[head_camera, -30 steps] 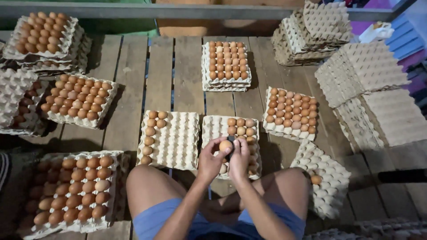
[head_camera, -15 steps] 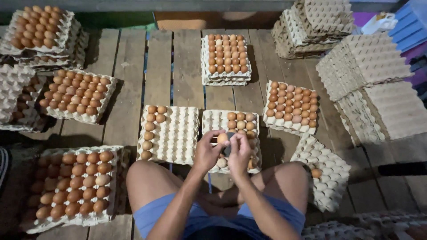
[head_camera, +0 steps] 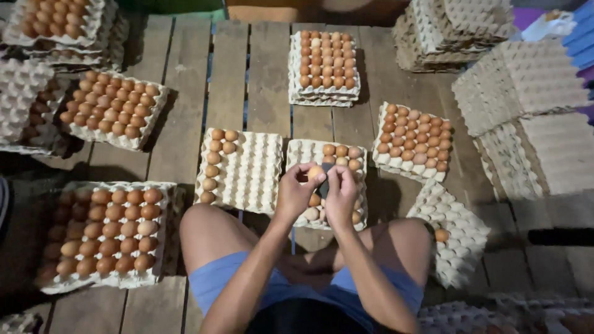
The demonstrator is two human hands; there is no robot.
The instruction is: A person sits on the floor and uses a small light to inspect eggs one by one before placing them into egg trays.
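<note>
Eggshell being thin and brittle, we pinch the brown egg [head_camera: 315,172] lightly between left hand [head_camera: 296,193] and right hand [head_camera: 341,195], fingers closed around its sides.

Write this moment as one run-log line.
left hand: holds egg | right hand: touches egg | below: part-filled egg tray | floor: wooden planks

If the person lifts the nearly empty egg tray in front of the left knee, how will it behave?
The nearly empty egg tray looks like thin moulded pulp, so it is probably light and may sag. Its few eggs sit along one edge, so it would likely tip toward that side. The eggs are round and fragile and could roll out.
</note>
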